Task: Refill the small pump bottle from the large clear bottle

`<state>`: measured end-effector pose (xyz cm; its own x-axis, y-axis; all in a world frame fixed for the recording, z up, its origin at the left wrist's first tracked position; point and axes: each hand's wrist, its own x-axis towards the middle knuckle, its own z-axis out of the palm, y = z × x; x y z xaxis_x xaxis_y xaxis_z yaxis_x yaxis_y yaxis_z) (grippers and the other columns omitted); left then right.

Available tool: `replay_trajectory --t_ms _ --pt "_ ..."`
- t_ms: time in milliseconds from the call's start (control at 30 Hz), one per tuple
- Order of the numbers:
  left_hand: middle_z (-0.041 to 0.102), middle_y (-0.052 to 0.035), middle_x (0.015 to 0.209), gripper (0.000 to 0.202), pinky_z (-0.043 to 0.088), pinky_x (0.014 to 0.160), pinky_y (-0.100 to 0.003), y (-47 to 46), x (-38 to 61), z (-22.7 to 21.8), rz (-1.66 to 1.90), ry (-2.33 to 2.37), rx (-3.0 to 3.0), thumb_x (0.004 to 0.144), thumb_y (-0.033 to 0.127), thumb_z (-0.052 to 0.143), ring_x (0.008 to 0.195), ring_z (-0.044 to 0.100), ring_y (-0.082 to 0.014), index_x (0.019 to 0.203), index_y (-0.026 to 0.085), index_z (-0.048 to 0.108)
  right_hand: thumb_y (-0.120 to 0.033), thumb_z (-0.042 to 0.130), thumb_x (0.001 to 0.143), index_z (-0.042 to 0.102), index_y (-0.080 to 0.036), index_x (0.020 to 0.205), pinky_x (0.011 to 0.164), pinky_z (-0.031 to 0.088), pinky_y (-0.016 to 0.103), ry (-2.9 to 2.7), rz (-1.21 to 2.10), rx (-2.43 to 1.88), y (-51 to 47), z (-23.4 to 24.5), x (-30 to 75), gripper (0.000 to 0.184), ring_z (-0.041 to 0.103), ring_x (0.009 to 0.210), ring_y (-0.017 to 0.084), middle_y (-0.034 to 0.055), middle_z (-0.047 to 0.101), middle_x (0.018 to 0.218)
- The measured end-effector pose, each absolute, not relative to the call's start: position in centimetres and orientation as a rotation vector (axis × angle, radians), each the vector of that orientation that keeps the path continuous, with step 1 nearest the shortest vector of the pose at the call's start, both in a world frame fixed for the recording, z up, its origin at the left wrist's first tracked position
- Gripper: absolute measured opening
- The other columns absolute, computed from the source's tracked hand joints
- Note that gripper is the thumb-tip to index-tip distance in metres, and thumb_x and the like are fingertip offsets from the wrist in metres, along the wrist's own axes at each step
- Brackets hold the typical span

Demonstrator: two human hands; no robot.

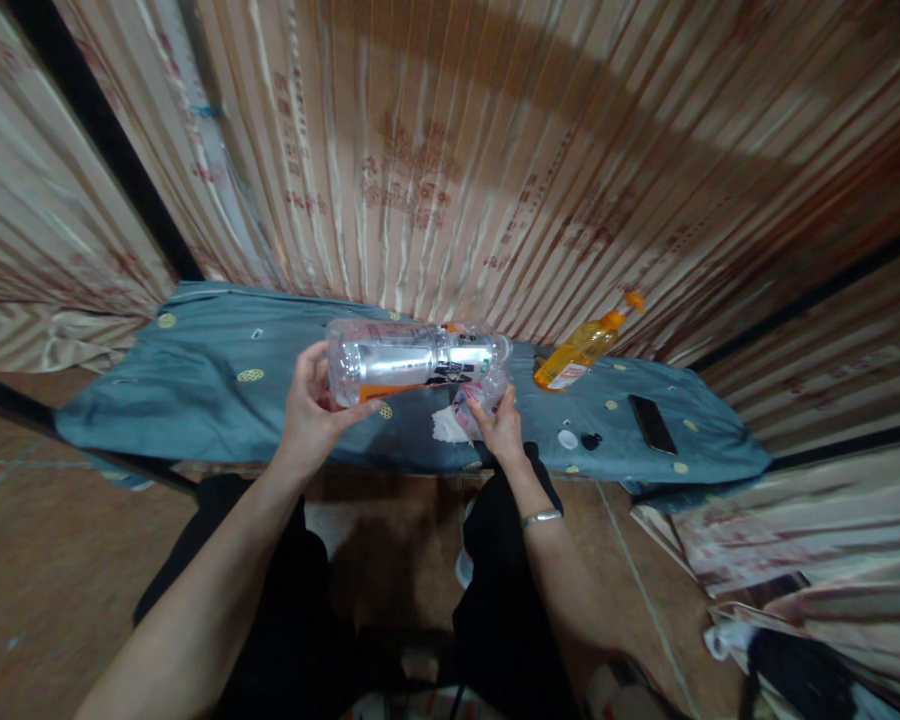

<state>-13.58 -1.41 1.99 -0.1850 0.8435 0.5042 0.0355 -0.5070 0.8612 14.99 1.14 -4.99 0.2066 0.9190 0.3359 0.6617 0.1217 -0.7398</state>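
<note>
The left hand (311, 412) cups the base of the clear bottle (394, 362); the right hand (504, 428) pinches its neck end; it lies sideways over the cloth-covered surface (217, 410), white tissue (448, 428) beside the right hand; seemingly a steadying step; the next move calls for even support.

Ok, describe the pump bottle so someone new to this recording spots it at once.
Find the teal cloth spread before the pleated curtain. On it, just right of the handheld clear plastic bottle, is the amber pump bottle. Its orange pump head sets it apart from that bottle and the black phone.
</note>
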Motion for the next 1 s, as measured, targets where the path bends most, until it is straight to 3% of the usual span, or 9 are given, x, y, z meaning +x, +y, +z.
replay_trajectory --t_ms 467,733,1000 --pt "0.07 -0.0027 0.106 0.085 0.063 0.071 -0.028 -1.4 -13.43 2.16 1.783 0.987 1.443 0.049 0.031 0.096 0.088 0.072 -0.019 0.119 0.021 0.05 -0.057 0.064 0.08 0.046 -0.02 0.121 0.073 0.054 0.039 -1.517 0.374 -1.643 1.13 -4.84 14.91 0.058 0.069 0.08 0.028 0.0095 0.072 0.097" --pt "0.069 -0.0047 0.11 0.088 0.063 0.075 -0.034 -1.25 -13.64 1.65 1.762 1.02 1.497 0.053 0.039 0.095 0.091 0.072 -0.0221 0.124 0.022 0.047 -0.057 0.064 0.08 0.046 -0.021 0.119 0.074 0.053 0.039 -1.511 0.382 -1.647 1.05 -4.59 14.8 0.056 0.068 0.08 0.027 0.0082 0.071 0.095" --pt "0.07 -0.0028 0.106 0.085 0.064 0.072 -0.03 -1.37 -13.45 2.22 1.786 0.994 1.463 0.05 0.033 0.096 0.088 0.072 -0.0198 0.12 0.022 0.049 -0.059 0.063 0.081 0.046 -0.021 0.12 0.073 0.054 0.038 -1.519 0.367 -1.614 1.19 -5.06 14.97 0.057 0.068 0.078 0.026 0.0083 0.072 0.096"
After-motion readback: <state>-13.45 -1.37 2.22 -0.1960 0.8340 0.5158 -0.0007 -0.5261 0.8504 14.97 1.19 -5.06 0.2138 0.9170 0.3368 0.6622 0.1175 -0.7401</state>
